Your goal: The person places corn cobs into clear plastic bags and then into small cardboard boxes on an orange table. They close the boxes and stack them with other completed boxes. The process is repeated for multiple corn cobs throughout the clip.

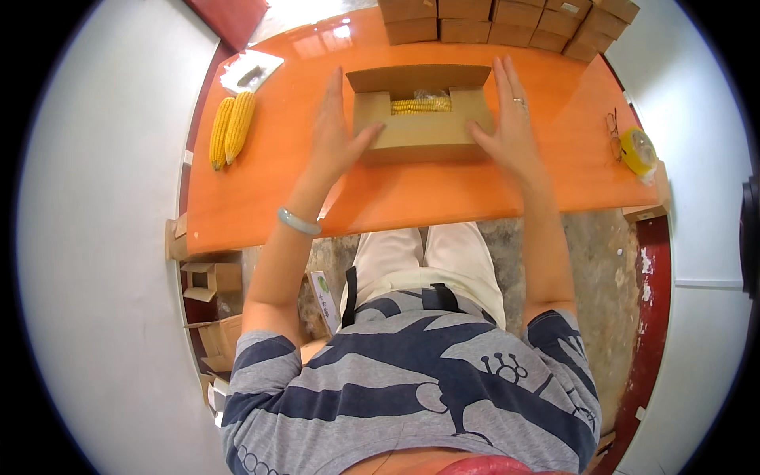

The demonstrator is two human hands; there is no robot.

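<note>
A brown cardboard box (427,134) lies on the orange table in front of me, its back flap (419,77) raised. Through a notch in its top, yellow corn cobs (412,106) show, partly under clear plastic. My left hand (335,136) is at the box's left side, fingers stretched out and the thumb tip on the front part of the top. On the right side my right hand (509,127) mirrors it, fingers straight and thumb on the cardboard. Neither hand wraps round the box. The rest of the box's contents is hidden.
Two bare corn cobs (231,131) lie at the table's left, near a white sheet with a dark object (252,73). Closed cardboard boxes (491,24) stand stacked along the far edge. At the right are a yellow tape roll (638,150) and glasses (613,133). Opened cartons (214,279) sit below left.
</note>
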